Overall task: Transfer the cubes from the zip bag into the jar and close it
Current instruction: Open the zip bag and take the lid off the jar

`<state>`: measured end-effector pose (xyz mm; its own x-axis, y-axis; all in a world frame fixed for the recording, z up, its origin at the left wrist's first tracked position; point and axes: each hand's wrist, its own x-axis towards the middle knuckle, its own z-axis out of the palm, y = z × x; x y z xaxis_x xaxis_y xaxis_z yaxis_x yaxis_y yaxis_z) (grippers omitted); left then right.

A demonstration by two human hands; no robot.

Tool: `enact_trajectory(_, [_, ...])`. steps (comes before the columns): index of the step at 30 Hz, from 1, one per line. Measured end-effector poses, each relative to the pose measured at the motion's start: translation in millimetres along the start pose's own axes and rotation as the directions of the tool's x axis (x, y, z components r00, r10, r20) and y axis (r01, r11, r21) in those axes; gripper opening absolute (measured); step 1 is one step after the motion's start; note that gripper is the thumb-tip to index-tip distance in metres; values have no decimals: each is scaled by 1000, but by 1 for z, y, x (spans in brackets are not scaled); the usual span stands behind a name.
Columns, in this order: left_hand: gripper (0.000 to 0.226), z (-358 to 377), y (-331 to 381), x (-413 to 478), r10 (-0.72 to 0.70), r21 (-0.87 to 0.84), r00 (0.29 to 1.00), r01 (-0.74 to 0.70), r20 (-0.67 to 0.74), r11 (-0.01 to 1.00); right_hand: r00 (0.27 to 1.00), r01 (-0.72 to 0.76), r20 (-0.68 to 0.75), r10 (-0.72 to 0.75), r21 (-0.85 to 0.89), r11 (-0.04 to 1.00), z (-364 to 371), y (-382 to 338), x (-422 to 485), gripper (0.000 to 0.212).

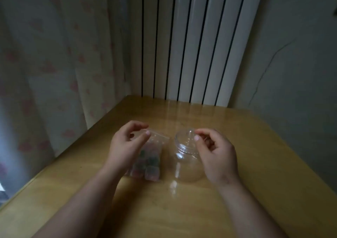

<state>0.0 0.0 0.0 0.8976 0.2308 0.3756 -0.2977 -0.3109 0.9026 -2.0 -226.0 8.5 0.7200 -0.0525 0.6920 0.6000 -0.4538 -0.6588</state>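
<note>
Still unopened: bag, cubes inside. Left hand curled loosely above seal, pinching nothing; right hand likewise over jar. Best pinched both lips, peeled apart.

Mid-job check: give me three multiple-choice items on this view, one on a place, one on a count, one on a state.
1. The zip bag lies where relative to the jar?
A. to its left
B. to its right
C. inside it

2. How many hands are over the table?
A. none
B. one
C. two

3. Where are the cubes?
A. in the jar
B. in the bag
C. loose on the table

Key:
1 A, the bag sits under the left hand.
2 C, the right hand is at the jar's mouth too.
3 B, the clear jar looks empty.
</note>
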Motion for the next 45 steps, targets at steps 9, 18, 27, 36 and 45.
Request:
enact_trajectory(9, [22, 3, -5, 5, -21, 96, 1000, 20, 5, 995, 1000, -3, -30, 2, -50, 999, -1, 9, -1, 16])
enact_trajectory(18, [43, 8, -17, 11, -152, 503, 987, 158, -53, 850, 999, 47, -7, -48, -80, 996, 6, 4, -10, 20])
enact_trajectory(27, [59, 3, -14, 10, -330, 402, 940, 336, -87, 852, 982, 189, 36, -185, -164, 968, 18, -8, -18, 21])
enact_trajectory(36, [56, 1, -5, 6, -136, -34, 963, 131, -232, 991, 993, 119, 10, -119, -109, 987, 22, -10, -20, 21])
enact_trajectory(45, [65, 2, 2, 0, 93, 51, 963, -83, -253, 995, 997, 34, 68, -27, -99, 995, 20, -35, 11, 21])
